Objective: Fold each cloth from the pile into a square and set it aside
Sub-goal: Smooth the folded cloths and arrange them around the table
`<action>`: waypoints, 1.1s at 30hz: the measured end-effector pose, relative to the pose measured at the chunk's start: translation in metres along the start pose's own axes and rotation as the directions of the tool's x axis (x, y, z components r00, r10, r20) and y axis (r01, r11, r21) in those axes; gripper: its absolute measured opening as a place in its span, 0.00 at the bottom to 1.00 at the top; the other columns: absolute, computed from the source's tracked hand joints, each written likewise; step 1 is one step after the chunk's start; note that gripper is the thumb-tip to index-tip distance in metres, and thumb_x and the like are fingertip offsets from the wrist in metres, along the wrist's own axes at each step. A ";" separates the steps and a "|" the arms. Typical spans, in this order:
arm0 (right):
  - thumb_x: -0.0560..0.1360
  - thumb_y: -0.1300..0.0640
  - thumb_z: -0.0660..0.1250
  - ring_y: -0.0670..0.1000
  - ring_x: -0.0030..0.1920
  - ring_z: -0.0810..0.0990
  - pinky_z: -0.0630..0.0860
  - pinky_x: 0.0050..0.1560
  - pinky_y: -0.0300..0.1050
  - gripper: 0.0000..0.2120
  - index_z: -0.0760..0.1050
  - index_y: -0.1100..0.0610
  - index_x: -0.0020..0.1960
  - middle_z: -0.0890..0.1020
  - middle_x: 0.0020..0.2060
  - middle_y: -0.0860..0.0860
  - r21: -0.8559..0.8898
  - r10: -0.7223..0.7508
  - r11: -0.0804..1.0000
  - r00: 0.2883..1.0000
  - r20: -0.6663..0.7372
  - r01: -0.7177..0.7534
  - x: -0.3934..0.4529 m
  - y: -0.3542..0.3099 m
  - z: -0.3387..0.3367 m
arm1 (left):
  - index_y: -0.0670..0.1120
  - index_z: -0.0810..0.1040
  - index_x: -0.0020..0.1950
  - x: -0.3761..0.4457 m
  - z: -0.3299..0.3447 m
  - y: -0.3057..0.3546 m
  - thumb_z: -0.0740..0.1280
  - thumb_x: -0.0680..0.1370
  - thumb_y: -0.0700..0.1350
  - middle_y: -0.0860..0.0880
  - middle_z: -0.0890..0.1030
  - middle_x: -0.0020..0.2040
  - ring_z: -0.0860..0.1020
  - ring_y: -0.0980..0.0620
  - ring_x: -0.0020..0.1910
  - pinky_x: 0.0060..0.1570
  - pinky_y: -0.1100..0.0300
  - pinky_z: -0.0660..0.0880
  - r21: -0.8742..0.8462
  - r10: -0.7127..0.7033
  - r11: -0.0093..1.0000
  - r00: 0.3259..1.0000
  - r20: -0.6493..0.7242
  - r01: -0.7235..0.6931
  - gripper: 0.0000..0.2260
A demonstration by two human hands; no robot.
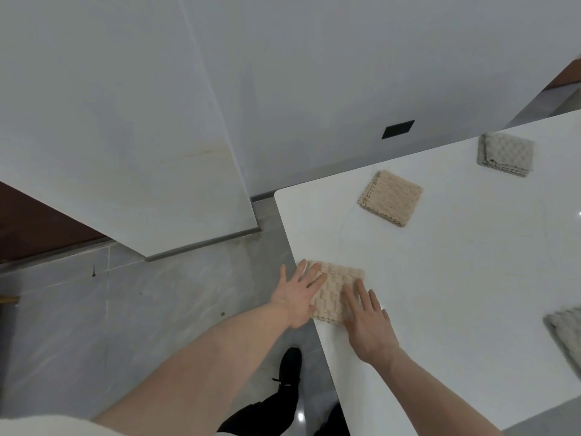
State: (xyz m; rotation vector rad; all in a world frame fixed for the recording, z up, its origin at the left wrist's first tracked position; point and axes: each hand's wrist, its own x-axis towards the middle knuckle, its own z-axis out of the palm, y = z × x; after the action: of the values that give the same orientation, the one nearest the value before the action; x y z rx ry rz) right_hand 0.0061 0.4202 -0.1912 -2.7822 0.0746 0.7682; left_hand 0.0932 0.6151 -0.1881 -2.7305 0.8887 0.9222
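- The white desk (pixel 440 278) fills the right half of the frame, its rounded corner at centre; the top looks smooth and glossy, so I judge a cloth will slide on it easily when pushed
- The right hand (pixel 369 322) lies at lower centre with fingers straight and spread, flat on the right part of the cloth, pressing it down rather than pinching it
- The left hand (pixel 298 294) reaches in over the desk's left edge, fingers straight and fanned, resting on the cloth's left part; it grips nothing
- The beige cloth in hand (pixel 334 289) sits at lower centre, close to the desk's left edge, folded to a small near-square with layered edges showing at its near side
- It looks light, soft and thick, with a bumpy waffle weave; I judge it will spring open a little unless smoothed, and will not break or slip from the fingers
- To lift it, the stacked edges at the near side seem the best place to pinch, all layers together, so the fold holds
- A second beige cloth (pixel 390 198), folded, lies right of centre, well apart
- A folded grey cloth (pixel 506 154) lies at upper right
- Another grey cloth (pixel 566 332) is cut off by the right edge; whether it is folded I cannot tell
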 end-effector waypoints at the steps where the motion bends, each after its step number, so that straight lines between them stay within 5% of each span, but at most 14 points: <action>1: 0.83 0.56 0.56 0.59 0.82 0.44 0.60 0.77 0.64 0.37 0.34 0.45 0.81 0.35 0.81 0.47 -0.011 0.009 1.000 1.000 0.018 -0.009 0.003 -0.001 0.000 | 0.53 0.33 0.82 0.001 0.002 0.001 0.54 0.86 0.56 0.50 0.31 0.82 0.31 0.42 0.80 0.76 0.30 0.42 0.000 -0.013 1.000 1.000 0.014 0.013 0.35; 12: 0.78 0.62 0.63 0.60 0.81 0.45 0.64 0.71 0.68 0.45 0.37 0.45 0.82 0.38 0.81 0.51 -0.234 0.026 0.972 0.991 0.129 0.005 0.041 0.012 -0.017 | 0.52 0.34 0.83 0.002 0.009 0.032 0.55 0.86 0.57 0.50 0.32 0.82 0.39 0.37 0.82 0.75 0.27 0.47 -0.136 -0.196 0.971 0.980 0.017 0.196 0.35; 17: 0.78 0.64 0.64 0.61 0.81 0.45 0.61 0.74 0.64 0.46 0.37 0.45 0.82 0.40 0.82 0.53 -0.279 -0.016 0.959 0.994 0.111 0.046 0.034 0.014 -0.024 | 0.49 0.41 0.84 0.001 0.003 0.035 0.59 0.84 0.60 0.47 0.42 0.84 0.45 0.36 0.82 0.76 0.30 0.47 -0.201 -0.197 0.960 0.980 0.012 0.196 0.37; 22: 0.83 0.59 0.56 0.59 0.81 0.44 0.62 0.76 0.59 0.35 0.41 0.44 0.82 0.36 0.82 0.51 -0.174 -0.074 0.981 0.994 0.074 0.086 0.011 0.018 -0.019 | 0.52 0.52 0.83 -0.005 0.004 0.024 0.65 0.79 0.58 0.48 0.55 0.81 0.50 0.38 0.81 0.78 0.35 0.49 -0.405 -0.169 0.907 0.981 -0.090 0.119 0.36; 27: 0.84 0.47 0.54 0.59 0.82 0.41 0.58 0.78 0.61 0.35 0.33 0.42 0.81 0.30 0.80 0.47 -0.104 -0.122 0.987 0.992 0.038 0.125 0.005 0.016 -0.027 | 0.53 0.39 0.84 -0.011 0.016 0.007 0.59 0.80 0.60 0.54 0.33 0.82 0.35 0.42 0.82 0.77 0.32 0.41 -0.394 -0.144 0.914 0.986 -0.087 0.098 0.39; 33: 0.83 0.41 0.56 0.58 0.81 0.39 0.56 0.76 0.68 0.39 0.34 0.48 0.82 0.31 0.80 0.49 -0.162 -0.119 0.977 0.984 0.134 0.140 0.033 0.009 -0.036 | 0.52 0.30 0.82 -0.010 0.030 0.014 0.56 0.83 0.62 0.53 0.26 0.79 0.29 0.41 0.79 0.75 0.28 0.39 -0.325 -0.161 0.934 0.987 -0.020 0.146 0.40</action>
State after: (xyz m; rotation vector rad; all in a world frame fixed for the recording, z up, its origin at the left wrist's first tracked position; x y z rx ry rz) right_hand 0.0510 0.4028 -0.1799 -2.8548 -0.2038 0.9520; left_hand 0.0636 0.6175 -0.2053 -3.0527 0.5596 1.0602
